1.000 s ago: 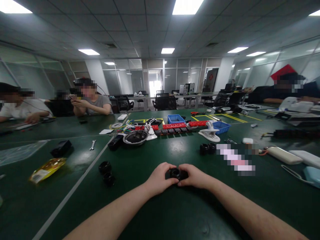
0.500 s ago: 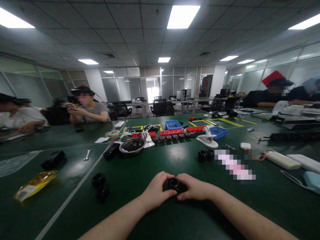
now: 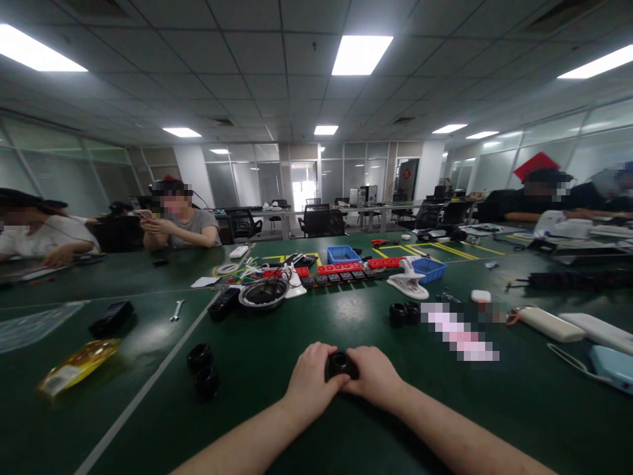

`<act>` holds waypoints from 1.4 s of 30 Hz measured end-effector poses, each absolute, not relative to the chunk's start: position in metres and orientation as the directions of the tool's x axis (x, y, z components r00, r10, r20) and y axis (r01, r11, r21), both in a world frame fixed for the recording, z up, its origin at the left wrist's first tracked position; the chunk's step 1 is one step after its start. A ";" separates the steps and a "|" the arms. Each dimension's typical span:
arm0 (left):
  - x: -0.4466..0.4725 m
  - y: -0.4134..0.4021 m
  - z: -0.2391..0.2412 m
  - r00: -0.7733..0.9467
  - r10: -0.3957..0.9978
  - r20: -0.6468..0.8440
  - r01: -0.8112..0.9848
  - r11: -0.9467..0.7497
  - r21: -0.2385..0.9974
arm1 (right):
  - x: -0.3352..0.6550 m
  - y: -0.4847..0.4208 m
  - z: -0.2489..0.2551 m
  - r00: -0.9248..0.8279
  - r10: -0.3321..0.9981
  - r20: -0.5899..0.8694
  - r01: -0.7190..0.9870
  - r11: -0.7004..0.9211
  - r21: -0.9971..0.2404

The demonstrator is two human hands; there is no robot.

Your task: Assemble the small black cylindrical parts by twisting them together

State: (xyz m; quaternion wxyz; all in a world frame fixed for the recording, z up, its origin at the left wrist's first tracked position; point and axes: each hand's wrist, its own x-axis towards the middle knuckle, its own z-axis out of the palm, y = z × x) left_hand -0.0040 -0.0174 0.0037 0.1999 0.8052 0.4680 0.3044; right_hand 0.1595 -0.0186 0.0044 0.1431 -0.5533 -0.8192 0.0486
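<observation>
Between my two hands, near the middle front of the green table, is a small black ring-shaped part [image 3: 339, 361] with a round hole facing up. My left hand [image 3: 312, 375] holds it from the left, fingers curled round the far side and thumb on the near side. From the right, my right hand [image 3: 372, 375] wraps it the same way, the thumbs close together in front. The fingers hide most of its sides. Similar black round pieces sit to the left [image 3: 200, 357] and to the right [image 3: 397, 314], grouped in pairs.
A yellow packet [image 3: 79, 368], a black box-shaped item [image 3: 111, 318] and a wrench [image 3: 177, 310] lie left. Farther back are a metal bowl [image 3: 263, 294], red strips [image 3: 339, 268], a white clamp [image 3: 408, 280] and blue trays [image 3: 343, 254]. A cream power bank [image 3: 551, 324] lies right. People sit around the table.
My right hand has closed in more tightly around the black part, its thumb nearer the left thumb. The view has tilted up slightly. Other items stay in place.
</observation>
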 end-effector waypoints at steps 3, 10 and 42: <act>-0.009 -0.014 0.007 0.482 0.829 0.284 0.575 -0.543 0.612 | 0.164 -0.020 0.007 -0.395 0.903 0.169 0.865 0.428 -0.263; -0.015 -0.009 0.013 0.614 0.745 0.262 0.448 -0.602 0.661 | 0.182 -0.013 0.012 -0.577 0.815 0.055 0.660 0.505 -0.557; -0.003 -0.018 0.004 0.404 0.889 0.217 0.595 -0.435 0.676 | 0.169 -0.016 0.002 -0.398 0.912 0.098 0.808 0.399 -0.432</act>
